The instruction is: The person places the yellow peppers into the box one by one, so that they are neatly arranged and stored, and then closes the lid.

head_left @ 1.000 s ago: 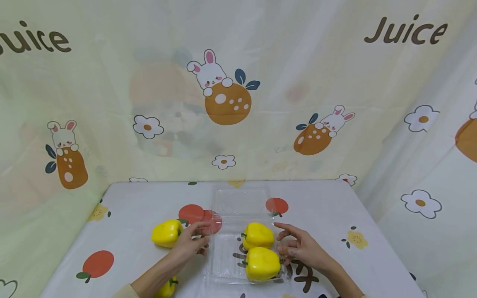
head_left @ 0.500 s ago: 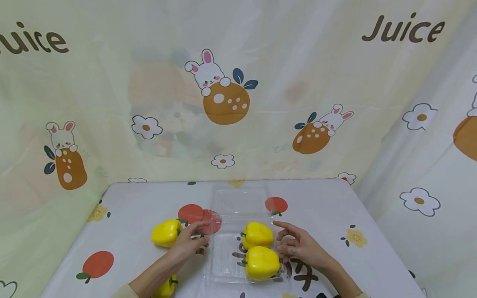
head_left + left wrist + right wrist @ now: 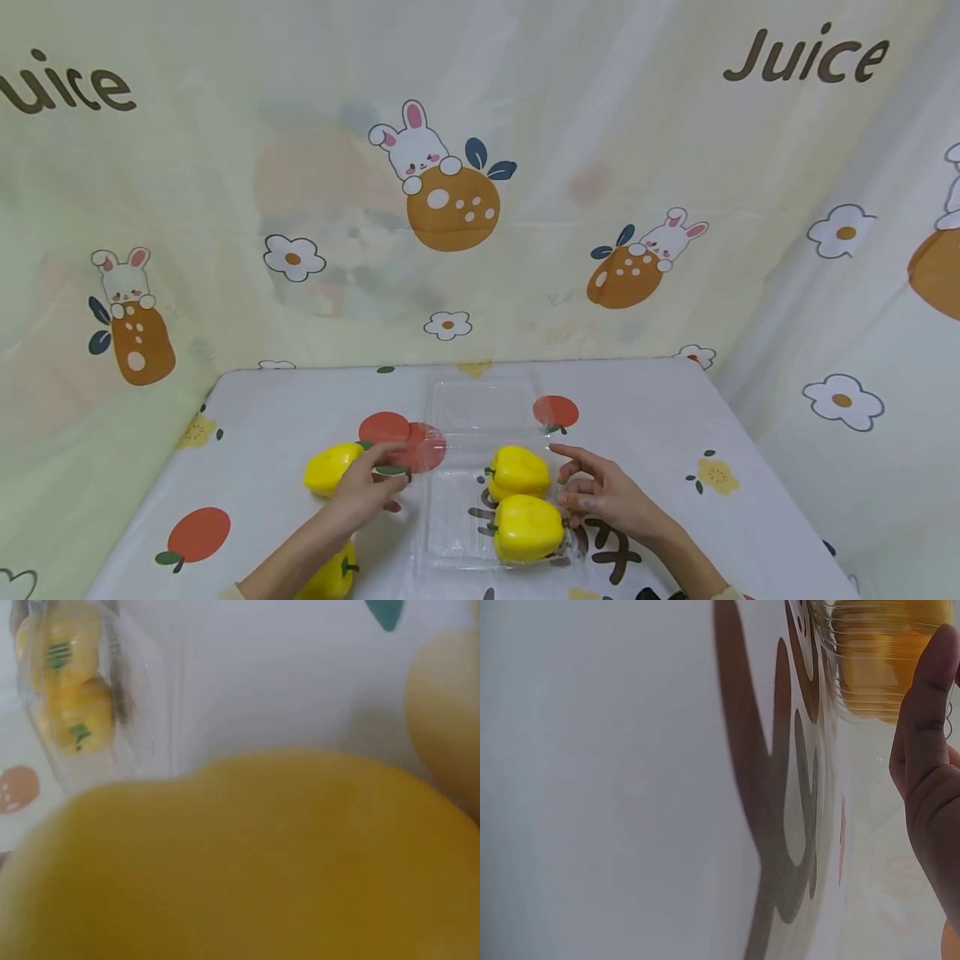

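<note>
**Left hand shifts onto the loose pepper beside the tray**

Since half a second ago the left hand (image 3: 367,483) has drawn back from the tray's left edge toward the pepper lying outside it; the right hand has hardly moved, and the two peppers in the tray lie as they did.

Head view: the left hand lies with its fingers curved over the right end of the loose yellow pepper (image 3: 330,467), the fingertips at its green stem; whether it truly grips the pepper or only touches it I cannot tell. The right hand (image 3: 600,493) is relaxed and partly spread, fingers loosely bent, holding nothing, just beside the right rim of the clear plastic tray (image 3: 450,533). In the tray two yellow peppers touch: the far pepper (image 3: 519,472) and the near pepper (image 3: 527,528). The tray's open lid (image 3: 480,404) lies flat behind it. Another yellow pepper (image 3: 330,575) lies partly under the left forearm, at the near edge of the white printed tabletop (image 3: 645,425).

Left wrist view: a blurred yellow mass, a pepper close to the lens, fills most of the frame; the tray with its two peppers (image 3: 71,682) shows small at the upper left.

Right wrist view: a thumb (image 3: 930,712) stands beside the ribbed tray wall (image 3: 855,697), yellow showing through it.
</note>
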A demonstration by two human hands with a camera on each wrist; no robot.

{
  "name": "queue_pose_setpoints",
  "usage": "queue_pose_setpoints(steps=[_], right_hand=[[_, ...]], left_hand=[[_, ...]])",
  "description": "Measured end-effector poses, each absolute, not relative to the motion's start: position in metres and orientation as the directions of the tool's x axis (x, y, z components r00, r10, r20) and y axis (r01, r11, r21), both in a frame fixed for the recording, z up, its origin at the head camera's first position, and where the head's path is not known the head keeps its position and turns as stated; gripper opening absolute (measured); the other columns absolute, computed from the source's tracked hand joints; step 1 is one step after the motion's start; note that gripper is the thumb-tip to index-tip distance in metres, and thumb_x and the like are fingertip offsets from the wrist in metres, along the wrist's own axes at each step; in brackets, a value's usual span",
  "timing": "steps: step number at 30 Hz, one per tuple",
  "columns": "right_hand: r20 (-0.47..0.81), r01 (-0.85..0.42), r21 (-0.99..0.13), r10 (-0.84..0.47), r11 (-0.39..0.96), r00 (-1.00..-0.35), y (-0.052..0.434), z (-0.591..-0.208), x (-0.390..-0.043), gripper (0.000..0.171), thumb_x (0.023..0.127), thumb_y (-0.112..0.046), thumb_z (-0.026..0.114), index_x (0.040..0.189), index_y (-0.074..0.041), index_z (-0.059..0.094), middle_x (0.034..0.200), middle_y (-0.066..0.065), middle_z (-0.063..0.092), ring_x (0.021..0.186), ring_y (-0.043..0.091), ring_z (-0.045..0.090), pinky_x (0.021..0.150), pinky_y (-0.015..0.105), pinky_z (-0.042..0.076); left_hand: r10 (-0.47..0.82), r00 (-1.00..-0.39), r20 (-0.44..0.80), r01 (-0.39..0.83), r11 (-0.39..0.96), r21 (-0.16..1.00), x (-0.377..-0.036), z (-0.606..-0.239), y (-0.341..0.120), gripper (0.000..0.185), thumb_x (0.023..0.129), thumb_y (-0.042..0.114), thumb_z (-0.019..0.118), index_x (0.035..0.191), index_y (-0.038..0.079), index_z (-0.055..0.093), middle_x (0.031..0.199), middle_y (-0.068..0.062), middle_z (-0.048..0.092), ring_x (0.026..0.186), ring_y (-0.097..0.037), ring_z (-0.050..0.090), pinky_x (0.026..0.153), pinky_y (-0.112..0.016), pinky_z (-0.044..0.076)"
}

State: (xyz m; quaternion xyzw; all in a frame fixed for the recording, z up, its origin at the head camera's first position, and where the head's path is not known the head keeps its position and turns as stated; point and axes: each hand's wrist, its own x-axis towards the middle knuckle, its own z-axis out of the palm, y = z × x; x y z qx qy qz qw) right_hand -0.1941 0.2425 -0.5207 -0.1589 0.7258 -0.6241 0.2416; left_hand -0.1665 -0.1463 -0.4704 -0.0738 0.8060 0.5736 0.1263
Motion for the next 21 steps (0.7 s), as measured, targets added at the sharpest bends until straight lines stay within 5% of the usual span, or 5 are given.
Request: queue_pose_setpoints(steps=[21], right_hand=[[-0.156,0.071,-0.982,-0.53,0.177,-0.834,0.242,-0.519,-0.194,0.082,0.098,-0.009,0.074,0.166,-0.003,0.027,0.118,0.019,0.05,0.082,0.013,0.067,0.073,0.026,0.064]], left_hand=[[0.395,-0.896,-0.201,-0.072,0.317,0.946,-0.154,-0.456,-0.225,0.051,0.102,0.023,0.07,0.149,0.008,0.056,0.139,-0.02,0.06,0.112,-0.027,0.067,0.085,-0.03,0.063]])
